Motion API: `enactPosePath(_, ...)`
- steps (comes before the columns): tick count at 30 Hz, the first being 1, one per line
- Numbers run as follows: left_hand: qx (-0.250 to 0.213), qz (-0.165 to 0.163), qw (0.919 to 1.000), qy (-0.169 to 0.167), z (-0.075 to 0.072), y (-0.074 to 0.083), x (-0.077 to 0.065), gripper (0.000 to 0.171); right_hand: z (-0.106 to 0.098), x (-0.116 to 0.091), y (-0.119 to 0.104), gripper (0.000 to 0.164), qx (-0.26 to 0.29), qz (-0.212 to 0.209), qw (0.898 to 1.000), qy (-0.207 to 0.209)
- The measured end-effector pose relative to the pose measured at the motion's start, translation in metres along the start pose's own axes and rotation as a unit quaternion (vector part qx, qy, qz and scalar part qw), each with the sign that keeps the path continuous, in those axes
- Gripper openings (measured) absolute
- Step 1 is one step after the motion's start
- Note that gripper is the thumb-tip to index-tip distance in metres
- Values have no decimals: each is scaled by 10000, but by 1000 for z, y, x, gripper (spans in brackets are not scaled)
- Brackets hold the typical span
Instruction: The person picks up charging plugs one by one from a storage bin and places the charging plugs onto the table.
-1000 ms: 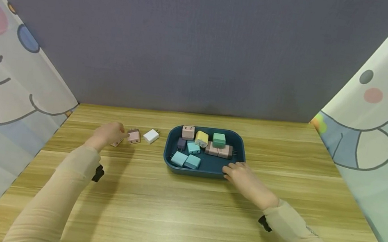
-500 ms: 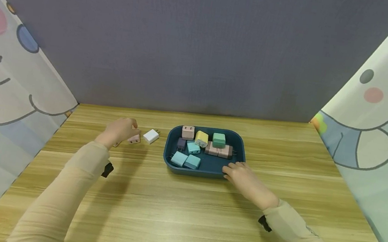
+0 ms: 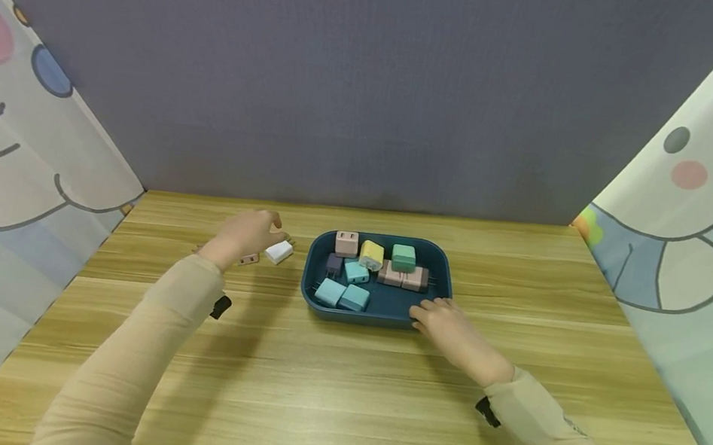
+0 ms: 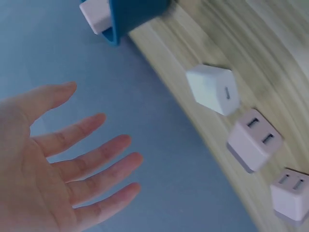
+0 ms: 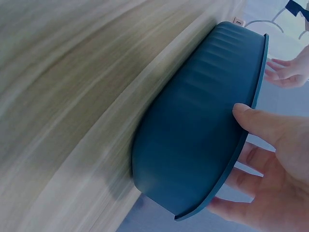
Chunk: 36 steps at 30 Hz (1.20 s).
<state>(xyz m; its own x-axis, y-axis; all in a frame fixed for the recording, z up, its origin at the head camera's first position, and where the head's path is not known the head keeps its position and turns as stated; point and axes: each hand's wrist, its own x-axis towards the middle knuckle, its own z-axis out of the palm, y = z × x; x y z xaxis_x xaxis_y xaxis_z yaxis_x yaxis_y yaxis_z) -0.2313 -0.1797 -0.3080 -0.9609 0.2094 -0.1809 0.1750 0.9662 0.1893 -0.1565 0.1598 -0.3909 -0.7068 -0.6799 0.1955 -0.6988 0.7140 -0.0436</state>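
Observation:
My left hand (image 3: pixel 247 232) hovers above the left side of the table, its fingers spread and nothing in them. Just to its right lies a white USB charger (image 3: pixel 279 251), and a pink charger (image 3: pixel 249 259) is partly hidden beneath it. The left wrist view shows the white charger (image 4: pixel 214 88) and two pink chargers (image 4: pixel 254 140) in a row on the wood. My right hand (image 3: pixel 453 335) grips the front right rim of a dark blue tray (image 3: pixel 360 319), thumb outside and fingers over the edge. Several chargers lie in the tray, including a yellow one (image 3: pixel 371 255) and a green one (image 3: pixel 403 257).
Light blue chargers (image 3: pixel 330 292), pink ones (image 3: pixel 404 276) and a dark purple one (image 3: pixel 333 265) share the tray. A grey upright panel (image 3: pixel 375 88) stands behind the wooden table (image 3: pixel 319 392). Cartoon-printed sheets (image 3: pixel 705 226) border both sides.
My left hand has moved right, from over the leftmost pink charger, past the second, to beside the white one. The right hand and the tray have stayed put.

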Motion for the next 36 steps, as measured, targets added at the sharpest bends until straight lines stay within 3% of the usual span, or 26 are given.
enactPosePath(12, -6, 96, 9999, 91, -4, 29, 11, 41, -2, 0, 0, 5, 56, 37, 10000, -63)
enactPosePath(36, 19, 883, 9959, 210, 0, 100, 34, 35, -3, -1, -1, 5, 54, 15, 9999, -110)
